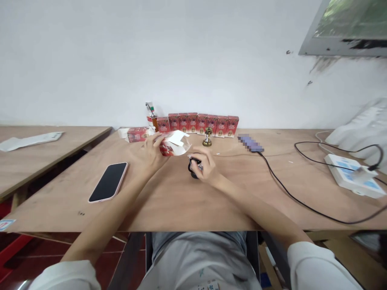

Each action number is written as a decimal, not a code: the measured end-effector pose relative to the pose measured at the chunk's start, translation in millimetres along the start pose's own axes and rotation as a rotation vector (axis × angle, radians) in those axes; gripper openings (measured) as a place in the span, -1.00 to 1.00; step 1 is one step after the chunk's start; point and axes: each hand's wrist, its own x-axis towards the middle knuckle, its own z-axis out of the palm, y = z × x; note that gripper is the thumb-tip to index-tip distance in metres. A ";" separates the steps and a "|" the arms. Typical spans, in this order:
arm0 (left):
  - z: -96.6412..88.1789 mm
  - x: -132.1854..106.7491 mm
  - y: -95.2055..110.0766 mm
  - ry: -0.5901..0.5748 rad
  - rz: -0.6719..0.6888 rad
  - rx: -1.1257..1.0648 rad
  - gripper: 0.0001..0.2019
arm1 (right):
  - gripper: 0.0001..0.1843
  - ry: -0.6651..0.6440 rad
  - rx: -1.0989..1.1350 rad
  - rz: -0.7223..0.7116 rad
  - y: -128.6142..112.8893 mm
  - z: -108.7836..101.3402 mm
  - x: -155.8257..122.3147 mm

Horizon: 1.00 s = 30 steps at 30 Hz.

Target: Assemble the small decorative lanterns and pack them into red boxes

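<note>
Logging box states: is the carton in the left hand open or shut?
Open: white flaps spread from the carton at its end nearest the right hand.

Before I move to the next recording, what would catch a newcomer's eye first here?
Probably the row of red boxes along the table's far edge. Nearer, around the middle, the left hand holds an open red box and the right hand a small black object.

Head camera: worn on the person's head, looking forward and steeply down
Wall: faced nearly square-on, filling the upper part
Surface: viewed from above its near edge, full depth visible
Left hand, right hand: near, mid-frame
Lap: closest, bottom centre
</note>
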 end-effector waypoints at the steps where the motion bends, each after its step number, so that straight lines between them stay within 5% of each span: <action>1: 5.3 6.5 3.5 0.019 0.035 -0.018 -0.48 | -0.82 0.030 -0.007 0.101 3.1 -0.6 13.0; 4: 24.7 29.1 12.0 0.079 0.058 0.023 -0.55 | -0.80 -0.013 0.011 0.325 15.3 -2.3 52.5; 7: 47.4 50.7 20.1 0.149 -0.096 0.079 -0.54 | -0.82 -0.043 0.035 0.500 27.4 -2.8 83.2; 12: 70.0 74.8 41.3 0.223 -0.200 0.039 -0.56 | -0.81 -0.089 -0.049 0.661 35.6 -3.2 106.5; 15: 60.7 87.2 54.9 0.141 -0.117 -0.003 -0.58 | -0.75 -0.099 -0.036 0.672 38.9 -9.3 110.1; 21: 5.8 115.7 76.9 -0.227 0.199 -0.099 -0.33 | -0.73 -0.073 0.112 0.641 49.3 -31.2 108.4; 25: -15.7 124.6 81.9 -0.299 0.256 -0.138 -0.48 | -0.77 -0.119 0.035 0.530 45.7 -35.2 106.8; 30: -16.0 121.2 68.0 -0.327 0.253 -0.205 -0.60 | -0.77 -0.222 -0.052 0.466 40.0 -30.7 107.1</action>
